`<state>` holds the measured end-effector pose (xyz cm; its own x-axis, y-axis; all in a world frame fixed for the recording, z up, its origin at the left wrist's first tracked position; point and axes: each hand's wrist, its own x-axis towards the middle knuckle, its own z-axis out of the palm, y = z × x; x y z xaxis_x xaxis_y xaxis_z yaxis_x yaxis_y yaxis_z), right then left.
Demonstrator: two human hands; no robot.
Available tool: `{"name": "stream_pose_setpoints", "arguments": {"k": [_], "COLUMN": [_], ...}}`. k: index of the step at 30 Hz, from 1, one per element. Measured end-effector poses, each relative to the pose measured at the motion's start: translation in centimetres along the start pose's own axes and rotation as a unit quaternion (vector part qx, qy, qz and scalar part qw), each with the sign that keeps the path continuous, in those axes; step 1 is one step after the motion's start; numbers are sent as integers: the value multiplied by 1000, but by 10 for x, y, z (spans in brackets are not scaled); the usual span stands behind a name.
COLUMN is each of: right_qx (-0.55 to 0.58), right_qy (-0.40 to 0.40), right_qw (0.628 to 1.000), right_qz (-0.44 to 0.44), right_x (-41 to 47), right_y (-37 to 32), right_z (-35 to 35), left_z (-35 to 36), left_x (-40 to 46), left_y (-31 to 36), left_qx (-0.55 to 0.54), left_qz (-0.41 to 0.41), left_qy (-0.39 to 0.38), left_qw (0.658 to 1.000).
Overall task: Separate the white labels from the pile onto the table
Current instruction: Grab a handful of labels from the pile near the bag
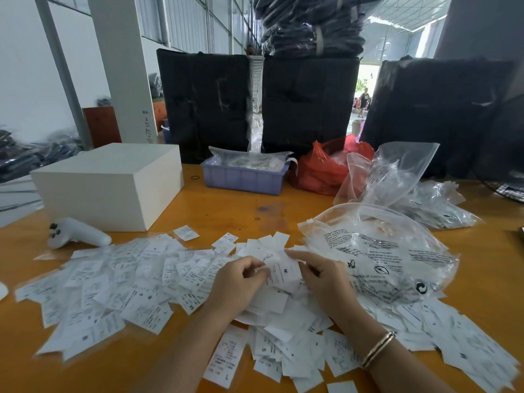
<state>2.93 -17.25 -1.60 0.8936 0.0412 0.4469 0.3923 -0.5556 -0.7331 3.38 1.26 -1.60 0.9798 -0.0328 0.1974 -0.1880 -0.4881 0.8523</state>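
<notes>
Both hands met over the pile of white labels (272, 304) on the orange table (226, 205). The left hand (238, 282) curled its fingers, pinching a label (283, 272); the right hand (320, 275) gripped that label's other edge. Sorted labels (113, 282) lay spread to the left, a clear plastic bag (377, 251) just right.

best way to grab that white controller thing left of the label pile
Grip the white controller around its long smooth handle, the end pointing right toward the labels. Come from above, fingers wrapping across its width. It lies flat on the orange table, with its buttoned head at the left, and the white box stands close behind, so the top and front look like the freest approach.
</notes>
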Motion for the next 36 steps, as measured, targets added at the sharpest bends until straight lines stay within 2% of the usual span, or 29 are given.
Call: {"name": "stream_pose_setpoints", "arguments": {"k": [3,5,7,12,15,19,21,23,24,27,30,36], "right_qx": [3,38,27,-23,-26,65,172,254,268,279,282,287], "right_qy": [40,77,80,7,-49,-72,-56,-15,7,47,66,63], "right_qw": [998,995,996,999,996,990,975,955,950,945,944,946], "right_qz": [47,55,42,35,65,103,129,155,163,166,160,136], "right_x": [5,6,4,2,1,1,1,1,1,2,3,3], "right_y": [6,5,2,-3,-9,-11,-14,-14,-13,-12,-11,-13], "right_z": [0,-3,-3,-1,1,-2,-7,-10,-10,-9,-8,-5], "left_z": [-3,-4,-4,-2,-4,-6,-6,-7,-9,-10,-8,-8], "left_x": [2,3,2,0,-1,-2,-3,0,0,0,1,1], "left_y": [-3,-5,-4,-3,-1,3,7,8,8,7,5,7], "left_qx": [-40,-26,-12,-23,-45,-111,-212,-328,-344,-309,-338,-395], "left_qz": [-27,-18,11,51,63,50,2,-46,-54,-47,-54,-67], "left_qy": [50,51,37,17,2,-22,-27,-22,-17,10,35,14], "left_qw": [998,998,999,998,997,992,977,943,937,950,939,916]}}
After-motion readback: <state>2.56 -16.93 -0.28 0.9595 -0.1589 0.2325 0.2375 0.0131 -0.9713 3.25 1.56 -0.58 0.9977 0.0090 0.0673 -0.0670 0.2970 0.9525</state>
